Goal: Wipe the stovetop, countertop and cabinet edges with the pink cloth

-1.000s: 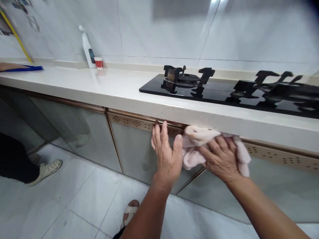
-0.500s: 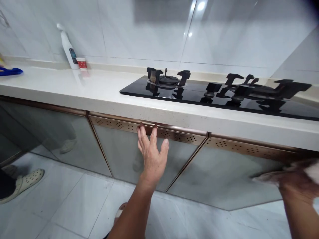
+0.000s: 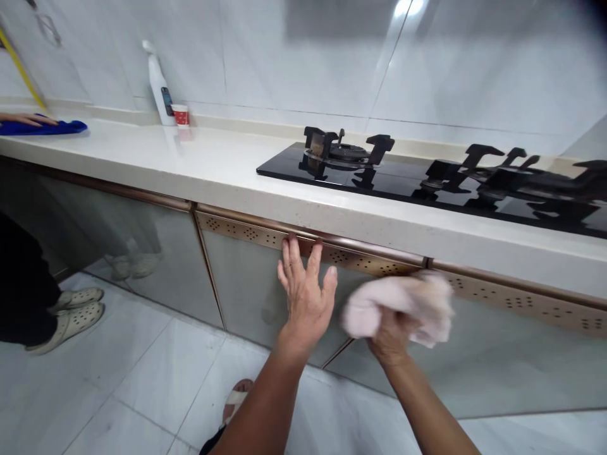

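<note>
My left hand [image 3: 306, 292] has its fingers spread, the tips touching the perforated copper-coloured trim at the top of the middle cabinet door [image 3: 251, 278]. To the right of it, my right hand [image 3: 392, 335] grips a pale pink cloth [image 3: 401, 303], blurred by motion. The cloth is in front of the join between the middle door and the right cabinet door [image 3: 512, 360], covering part of the trim. Some of the right fingers are hidden by the cloth. Above both hands runs the thick front edge of the white countertop [image 3: 227, 189].
A black gas hob [image 3: 403, 183] with pan supports sits on the counter. Farther left stand a white spray bottle [image 3: 160, 88] and a red paper cup [image 3: 181, 115]. Another person's hand [image 3: 28, 119] rests on a blue cloth [image 3: 66, 128]; that person's clogs [image 3: 76, 322] are on the floor.
My right hand has swept left with the cloth, from the far right to beside my left hand. The left hand stays on the trim. The view has shifted slightly, showing the other person's hand.
</note>
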Tool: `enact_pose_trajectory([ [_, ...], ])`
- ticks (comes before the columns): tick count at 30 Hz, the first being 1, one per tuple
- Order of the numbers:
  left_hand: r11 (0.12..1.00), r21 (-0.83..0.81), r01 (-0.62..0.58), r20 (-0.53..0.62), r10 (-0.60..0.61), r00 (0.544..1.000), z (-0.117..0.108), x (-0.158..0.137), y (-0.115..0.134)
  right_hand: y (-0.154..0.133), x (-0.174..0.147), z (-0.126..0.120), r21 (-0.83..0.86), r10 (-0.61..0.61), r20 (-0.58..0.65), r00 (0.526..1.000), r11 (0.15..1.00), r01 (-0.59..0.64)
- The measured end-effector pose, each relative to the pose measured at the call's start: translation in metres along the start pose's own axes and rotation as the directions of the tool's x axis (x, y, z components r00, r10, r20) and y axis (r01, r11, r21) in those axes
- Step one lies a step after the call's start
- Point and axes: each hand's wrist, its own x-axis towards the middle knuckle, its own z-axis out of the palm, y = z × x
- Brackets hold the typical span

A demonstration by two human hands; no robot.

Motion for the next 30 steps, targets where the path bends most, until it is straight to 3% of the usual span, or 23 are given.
enact_pose_trajectory([
  [1,1.000,0.025,-0.014,0.009,0.013,1.000,0.000,0.000,-0.003,-0.010,-0.006,0.004,0.055,-0.137,0.037,0.990,0.989,0.135],
  [3,0.998,0.053,-0.025,0.029,0.023,0.999,-0.001,-0.001,-0.007,-0.022,-0.008,0.006,0.143,-0.405,0.058,0.912,0.908,0.394],
  [5,0.999,0.045,-0.010,0.035,0.008,0.999,-0.003,-0.001,-0.009,-0.027,0.002,0.001,0.174,-0.533,0.065,0.844,0.838,0.517],
  [9,0.996,-0.026,0.089,0.020,-0.089,0.996,-0.004,-0.006,-0.007,-0.041,0.044,-0.015,0.118,-0.497,0.059,0.866,0.864,0.489],
  [11,0.984,-0.072,0.163,0.026,-0.161,0.987,0.000,-0.012,-0.007,-0.056,0.066,-0.019,0.118,-0.519,0.017,0.854,0.850,0.514],
  [16,0.896,-0.270,0.353,-0.048,-0.378,0.925,0.011,-0.023,-0.024,-0.112,0.098,-0.009,0.290,-0.698,-0.029,0.716,0.679,0.674],
  [18,0.842,-0.349,0.411,-0.123,-0.476,0.871,0.013,-0.019,-0.038,-0.140,0.105,0.001,0.400,-0.734,-0.005,0.679,0.621,0.674],
  [22,0.728,-0.411,0.549,-0.282,-0.674,0.683,0.010,-0.007,-0.074,-0.205,0.113,0.026,0.567,-0.783,0.034,0.621,0.527,0.633],
  [24,0.703,-0.408,0.583,-0.289,-0.705,0.648,0.007,-0.004,-0.092,-0.233,0.110,0.041,0.634,-0.812,0.077,0.578,0.488,0.600],
  [27,0.690,-0.394,0.607,-0.275,-0.718,0.639,0.003,-0.005,-0.112,-0.254,0.090,0.061,0.715,-0.876,0.105,0.470,0.395,0.576],
  [28,0.672,-0.390,0.630,-0.275,-0.738,0.617,0.001,-0.006,-0.115,-0.254,0.079,0.067,0.749,-0.885,0.099,0.456,0.368,0.551],
  [30,0.613,-0.376,0.695,-0.259,-0.790,0.556,-0.002,-0.007,-0.115,-0.249,0.054,0.074,0.815,-0.867,0.093,0.490,0.348,0.462],
])
